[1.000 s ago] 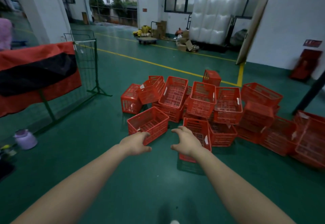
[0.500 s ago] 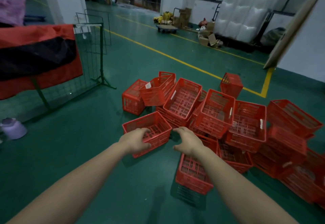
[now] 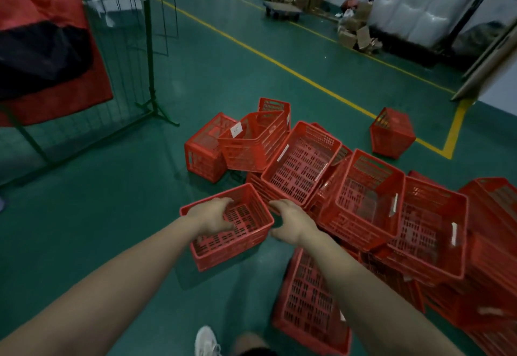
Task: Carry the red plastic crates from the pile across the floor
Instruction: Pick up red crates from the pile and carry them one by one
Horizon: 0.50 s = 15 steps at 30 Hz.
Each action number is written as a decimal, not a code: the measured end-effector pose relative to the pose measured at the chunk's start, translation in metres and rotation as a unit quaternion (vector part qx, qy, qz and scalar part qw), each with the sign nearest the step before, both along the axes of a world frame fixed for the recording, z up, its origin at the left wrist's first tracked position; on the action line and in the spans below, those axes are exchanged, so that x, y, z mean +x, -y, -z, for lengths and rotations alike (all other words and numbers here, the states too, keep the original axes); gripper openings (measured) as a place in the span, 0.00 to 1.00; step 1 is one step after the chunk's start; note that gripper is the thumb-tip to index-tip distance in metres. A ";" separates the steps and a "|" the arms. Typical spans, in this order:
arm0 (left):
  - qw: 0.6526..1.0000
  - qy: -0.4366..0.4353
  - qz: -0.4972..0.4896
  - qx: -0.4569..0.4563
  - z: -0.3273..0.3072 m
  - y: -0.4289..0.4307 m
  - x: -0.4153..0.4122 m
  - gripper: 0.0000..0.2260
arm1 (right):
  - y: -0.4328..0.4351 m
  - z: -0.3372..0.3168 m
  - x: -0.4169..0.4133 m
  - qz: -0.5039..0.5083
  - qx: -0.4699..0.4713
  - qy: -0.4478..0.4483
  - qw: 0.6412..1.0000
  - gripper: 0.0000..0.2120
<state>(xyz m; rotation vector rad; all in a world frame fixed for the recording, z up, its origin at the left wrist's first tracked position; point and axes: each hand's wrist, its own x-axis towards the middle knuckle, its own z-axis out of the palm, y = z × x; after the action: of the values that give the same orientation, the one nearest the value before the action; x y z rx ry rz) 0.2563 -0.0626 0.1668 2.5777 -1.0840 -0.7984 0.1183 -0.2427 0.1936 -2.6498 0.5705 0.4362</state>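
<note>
A heap of red plastic crates [image 3: 366, 201] lies tumbled on the green floor, centre to right. One small upright crate [image 3: 223, 246] stands apart at the heap's near left edge. My left hand [image 3: 214, 215] hovers over this crate's open top, fingers loosely curved, gripping nothing that I can see. My right hand [image 3: 291, 222] is spread beside the crate's right corner, fingers relaxed and apart from the rim. Another crate [image 3: 307, 302] lies on the floor under my right forearm.
A lone red crate [image 3: 391, 134] sits by the yellow floor line [image 3: 279, 62]. A green wire rack [image 3: 149, 56] draped with red and black cloth stands at left. A trolley [image 3: 282, 11] and cardboard boxes [image 3: 355, 34] are far back. My white shoe [image 3: 205, 341] shows below.
I have stepped closer and looked further down. Both hands have reached forward over the small near crate, the left now above its opening, the right at its right corner.
</note>
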 end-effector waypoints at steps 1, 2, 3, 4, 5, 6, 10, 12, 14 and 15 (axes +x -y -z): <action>1.000 -0.002 -0.004 0.002 0.002 0.010 0.013 0.35 | 0.011 0.004 0.015 -0.002 0.003 -0.003 1.000 0.40; 1.000 -0.006 -0.007 0.005 0.005 0.017 0.024 0.35 | 0.019 0.010 0.027 -0.008 0.006 -0.005 1.000 0.39; 1.000 -0.013 -0.010 0.009 0.008 0.024 0.034 0.36 | 0.027 0.016 0.041 -0.016 0.005 -0.011 1.000 0.38; 1.000 -0.024 -0.016 0.010 0.014 0.030 0.045 0.36 | 0.037 0.025 0.055 -0.022 0.011 -0.017 1.000 0.37; 0.999 -0.036 -0.022 0.013 0.021 0.036 0.056 0.37 | 0.045 0.033 0.069 -0.028 0.015 -0.024 0.999 0.36; 0.998 -0.048 -0.029 0.012 0.028 0.041 0.067 0.37 | 0.055 0.044 0.084 -0.038 0.020 -0.028 0.999 0.35; 0.995 -0.067 -0.071 0.017 0.053 0.059 0.106 0.35 | 0.086 0.073 0.140 -0.096 0.024 -0.056 0.994 0.37; 0.991 -0.083 -0.102 0.028 0.071 0.069 0.126 0.35 | 0.103 0.090 0.174 -0.116 0.031 -0.085 0.989 0.35; 0.985 -0.107 -0.132 0.040 0.089 0.079 0.143 0.35 | 0.119 0.107 0.204 -0.140 0.042 -0.108 0.983 0.33; 0.980 -0.123 -0.150 0.043 0.100 0.085 0.151 0.35 | 0.127 0.115 0.219 -0.152 0.054 -0.122 0.979 0.31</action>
<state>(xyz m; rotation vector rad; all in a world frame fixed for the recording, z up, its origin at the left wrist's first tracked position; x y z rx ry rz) 0.4072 -0.1473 0.0672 2.5382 -0.5852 -1.0666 0.3374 -0.3695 0.0781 -2.6006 0.2001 0.8653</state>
